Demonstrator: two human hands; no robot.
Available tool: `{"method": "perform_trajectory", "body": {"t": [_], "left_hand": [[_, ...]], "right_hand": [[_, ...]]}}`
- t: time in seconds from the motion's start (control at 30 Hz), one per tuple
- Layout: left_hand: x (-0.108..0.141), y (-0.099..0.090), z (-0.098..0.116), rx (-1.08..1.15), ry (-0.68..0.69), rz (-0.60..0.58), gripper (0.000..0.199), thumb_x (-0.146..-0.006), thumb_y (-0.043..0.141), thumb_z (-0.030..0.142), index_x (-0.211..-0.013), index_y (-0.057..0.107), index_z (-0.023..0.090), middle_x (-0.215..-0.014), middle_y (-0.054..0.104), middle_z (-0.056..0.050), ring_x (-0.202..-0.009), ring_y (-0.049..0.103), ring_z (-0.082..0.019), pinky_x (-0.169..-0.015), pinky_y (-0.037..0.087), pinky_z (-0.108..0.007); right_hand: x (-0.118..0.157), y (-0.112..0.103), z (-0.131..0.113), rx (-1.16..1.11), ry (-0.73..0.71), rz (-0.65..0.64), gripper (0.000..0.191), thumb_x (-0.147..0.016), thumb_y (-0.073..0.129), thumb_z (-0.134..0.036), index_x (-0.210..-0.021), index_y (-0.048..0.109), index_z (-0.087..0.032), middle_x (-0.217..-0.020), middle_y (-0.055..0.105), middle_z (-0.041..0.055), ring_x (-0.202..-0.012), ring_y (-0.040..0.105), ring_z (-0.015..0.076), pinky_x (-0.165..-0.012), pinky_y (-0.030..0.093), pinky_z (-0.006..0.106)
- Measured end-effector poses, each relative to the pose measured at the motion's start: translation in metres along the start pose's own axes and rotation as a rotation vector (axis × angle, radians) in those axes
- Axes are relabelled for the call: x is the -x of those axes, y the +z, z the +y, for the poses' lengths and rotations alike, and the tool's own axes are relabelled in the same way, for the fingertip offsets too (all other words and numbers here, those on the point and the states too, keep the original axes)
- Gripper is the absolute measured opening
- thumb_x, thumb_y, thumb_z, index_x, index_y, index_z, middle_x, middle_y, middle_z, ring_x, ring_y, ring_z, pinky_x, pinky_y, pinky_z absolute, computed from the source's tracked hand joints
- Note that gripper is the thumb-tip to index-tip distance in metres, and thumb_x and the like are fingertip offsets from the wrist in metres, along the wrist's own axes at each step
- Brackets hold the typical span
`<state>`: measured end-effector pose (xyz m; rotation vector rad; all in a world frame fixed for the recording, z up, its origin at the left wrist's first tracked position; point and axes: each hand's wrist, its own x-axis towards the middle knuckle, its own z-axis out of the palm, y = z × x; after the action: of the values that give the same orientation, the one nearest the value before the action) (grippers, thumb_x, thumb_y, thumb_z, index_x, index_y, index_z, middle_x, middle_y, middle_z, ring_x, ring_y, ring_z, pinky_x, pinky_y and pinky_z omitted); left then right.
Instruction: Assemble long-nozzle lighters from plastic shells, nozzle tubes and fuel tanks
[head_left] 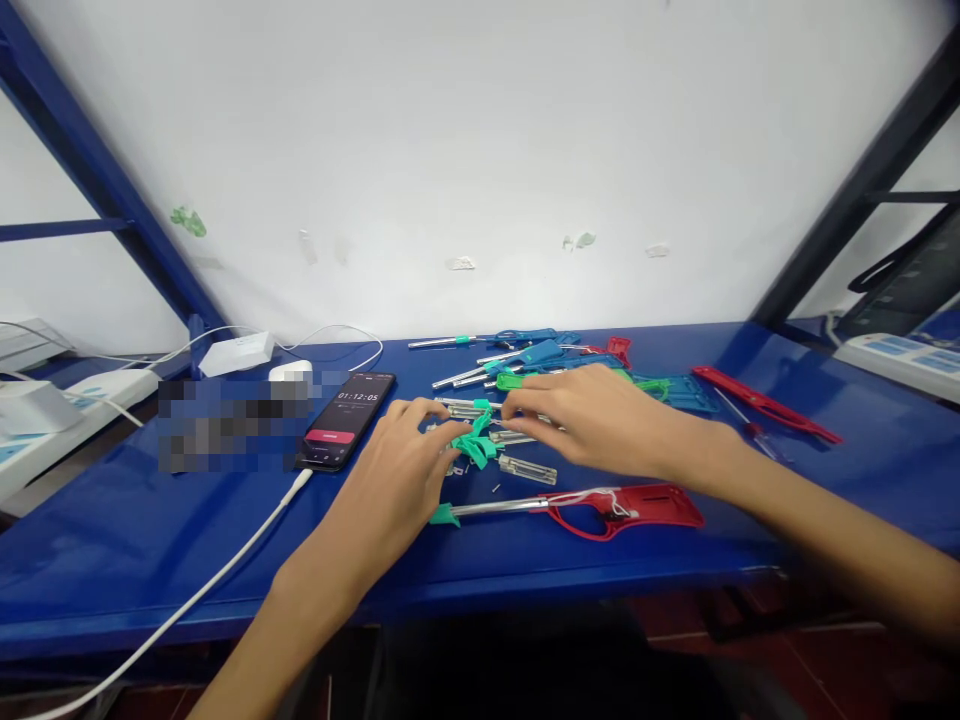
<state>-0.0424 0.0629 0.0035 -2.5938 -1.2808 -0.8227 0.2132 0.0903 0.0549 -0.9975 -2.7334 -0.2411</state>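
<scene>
My left hand is bent over the parts in the middle of the blue table, thumb and fingertips drawn together at a crumpled teal-green plastic piece. From the other side my right hand reaches in with curled fingers; its fingertips are close to the same green piece, and what they pinch is hidden. Just below lies a clear plastic tank-like part. Nearer me rests an opened long-nosed lighter with a red handle shell, thin white wires, a metal tube and a green tip.
Blue lighter bodies with metal tubes lie behind my hands. At right are a red handle shell and a screwdriver. A phone showing a timer, its white cable and a white box are at left.
</scene>
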Motion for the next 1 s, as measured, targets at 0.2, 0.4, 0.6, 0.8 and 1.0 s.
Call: {"method": "perform_trajectory", "body": {"t": [0.2,0.4,0.6,0.8,1.0], "left_hand": [[-0.013,0.009,-0.008,0.107,0.050,-0.120,0.016,-0.099,0.066,0.020,-0.106,0.079,0.024,-0.120,0.068,-0.008,-0.111,0.061,-0.029,-0.095,0.056,-0.049],[-0.017,0.008,-0.014,0.063,0.109,-0.080,0.023,-0.104,0.056,0.029,-0.096,0.077,0.024,-0.112,0.073,-0.009,-0.103,0.065,-0.029,-0.089,0.056,-0.047],[-0.014,-0.013,0.017,0.129,0.052,0.097,0.014,-0.102,0.064,0.036,-0.105,0.073,0.025,-0.097,0.077,-0.003,-0.085,0.072,-0.025,-0.076,0.057,-0.038],[-0.005,0.016,0.078,0.393,0.128,0.001,0.029,-0.106,0.055,0.015,-0.131,0.066,0.022,-0.112,0.071,-0.005,-0.099,0.069,-0.020,-0.087,0.058,-0.034],[-0.007,0.038,0.087,0.561,0.031,-0.057,0.020,-0.103,0.058,0.014,-0.116,0.070,0.022,-0.107,0.072,-0.003,-0.098,0.068,-0.021,-0.087,0.057,-0.037]], "right_hand": [[0.076,-0.014,-0.003,-0.210,0.298,0.134,0.032,-0.107,0.051,-0.046,-0.099,0.074,-0.026,-0.096,0.078,0.0013,-0.083,0.071,0.0188,-0.073,0.051,0.032],[0.126,0.015,-0.024,-0.350,0.545,0.193,0.030,-0.102,0.058,-0.052,-0.092,0.072,-0.028,-0.092,0.076,0.0009,-0.077,0.070,0.0181,-0.068,0.053,0.030],[0.126,0.037,-0.040,-0.350,0.602,0.240,0.028,-0.097,0.066,-0.055,-0.095,0.071,-0.027,-0.096,0.072,0.0032,-0.081,0.068,0.0194,-0.072,0.053,0.032],[0.123,0.039,-0.041,-0.486,0.601,0.286,0.022,-0.096,0.070,-0.049,-0.090,0.076,-0.028,-0.087,0.068,0.0010,-0.069,0.063,0.0154,-0.062,0.050,0.029],[0.123,0.040,-0.040,-0.606,0.649,0.344,0.018,-0.093,0.074,-0.045,-0.090,0.083,-0.030,-0.081,0.067,0.0009,-0.060,0.054,0.0137,-0.056,0.044,0.029]]}}
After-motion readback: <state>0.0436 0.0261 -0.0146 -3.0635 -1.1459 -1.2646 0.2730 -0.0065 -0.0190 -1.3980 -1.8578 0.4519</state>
